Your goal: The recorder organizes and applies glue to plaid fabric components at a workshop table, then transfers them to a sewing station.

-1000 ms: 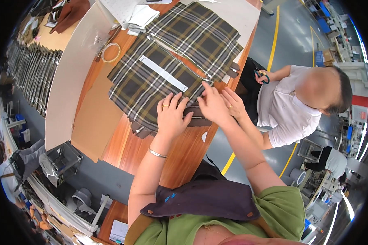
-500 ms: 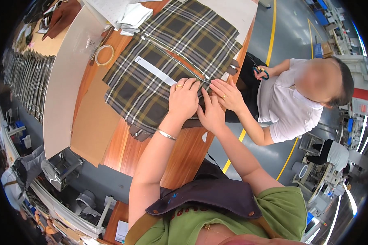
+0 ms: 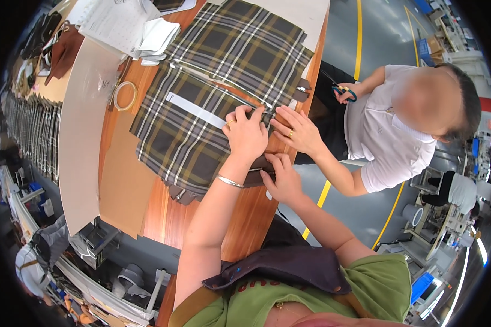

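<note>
A plaid fabric piece [image 3: 180,128] in dark grey, olive and white lies across the wooden table, with a zipper-edged slit [image 3: 223,86] running through it. A pale strip [image 3: 196,110] lies on the plaid beside the slit. My left hand [image 3: 247,133] has its fingers bent on the cloth at the slit's near end, thumb and index finger pinching there. Closer to me, my right hand [image 3: 283,181] grips the dark brown edge [image 3: 253,177] of the piece between thumb and fingers. A co-worker's hand [image 3: 300,131] rests just right of my left hand.
The co-worker in a white shirt stands at the table's right side, holding scissors [image 3: 345,94] in the other hand. A roll of tape [image 3: 125,96], folded white cloths [image 3: 158,38] and brown cardboard [image 3: 123,180] lie on the left. An upright pale board [image 3: 82,141] borders the table.
My right hand has moved down toward me, away from the slit to the brown edge. My left hand's fingers have bent more at the slit's end. The co-worker's hand stays beside it.
</note>
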